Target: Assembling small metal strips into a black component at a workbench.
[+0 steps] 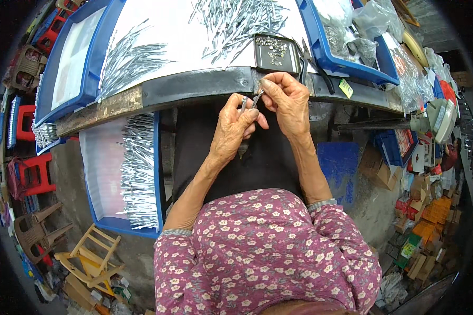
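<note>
Over my lap, just in front of the table edge, my left hand is closed around a thin silvery metal strip. My right hand pinches at the upper end of a slim metal piece that rises from the left fingers. Whatever small part sits between the right fingertips is too tiny to name. Beyond the hands, a dark tray holds small shiny metal parts. Loose piles of thin metal strips lie on the white table covering, with another pile further left.
Dark-handled pliers lie right of the tray, beside a blue bin with plastic bags. Another blue bin stands on the table's left. Below it, a blue crate holds stacked strips. A wooden chair and red stools are leftward.
</note>
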`<state>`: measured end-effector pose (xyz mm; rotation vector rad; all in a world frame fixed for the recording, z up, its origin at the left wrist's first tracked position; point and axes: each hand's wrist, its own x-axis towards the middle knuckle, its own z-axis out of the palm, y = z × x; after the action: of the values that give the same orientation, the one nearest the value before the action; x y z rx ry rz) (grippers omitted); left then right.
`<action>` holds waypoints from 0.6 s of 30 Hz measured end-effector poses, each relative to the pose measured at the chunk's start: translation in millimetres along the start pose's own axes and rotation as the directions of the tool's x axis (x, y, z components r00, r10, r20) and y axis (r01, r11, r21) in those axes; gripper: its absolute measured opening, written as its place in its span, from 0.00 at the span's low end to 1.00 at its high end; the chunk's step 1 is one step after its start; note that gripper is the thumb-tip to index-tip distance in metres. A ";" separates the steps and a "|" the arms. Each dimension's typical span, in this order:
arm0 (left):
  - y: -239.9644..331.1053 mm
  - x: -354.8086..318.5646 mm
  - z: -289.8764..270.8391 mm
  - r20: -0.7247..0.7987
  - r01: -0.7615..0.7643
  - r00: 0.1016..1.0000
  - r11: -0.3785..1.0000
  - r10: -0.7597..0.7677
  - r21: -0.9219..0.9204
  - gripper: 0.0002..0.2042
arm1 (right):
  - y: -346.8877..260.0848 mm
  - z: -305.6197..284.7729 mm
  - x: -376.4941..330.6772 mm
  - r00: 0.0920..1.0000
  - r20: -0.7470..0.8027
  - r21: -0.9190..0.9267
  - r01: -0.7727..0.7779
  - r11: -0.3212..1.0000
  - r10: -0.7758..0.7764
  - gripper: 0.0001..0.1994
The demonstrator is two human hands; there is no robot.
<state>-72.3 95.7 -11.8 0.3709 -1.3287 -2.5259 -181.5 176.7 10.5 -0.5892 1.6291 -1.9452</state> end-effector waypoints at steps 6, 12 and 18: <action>-0.9 -0.6 -0.8 0.002 0.002 1.000 1.000 -0.002 0.005 0.07 | 2.0 0.9 -0.1 1.000 0.000 -0.006 0.014 1.000 -0.014 0.05; -3.0 -0.4 -2.8 -0.002 -0.003 1.000 1.000 0.003 0.009 0.07 | 3.9 0.3 -0.2 0.999 0.012 -0.065 0.033 0.997 -0.032 0.05; -3.9 -1.2 -3.4 0.002 0.007 1.000 1.000 -0.007 0.027 0.07 | 3.9 0.9 -1.5 1.000 0.006 -0.042 0.027 0.999 -0.027 0.05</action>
<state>-70.4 95.6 -16.8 0.3793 -1.3658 -2.5169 -179.4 176.5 6.8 -0.6358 1.6712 -1.9310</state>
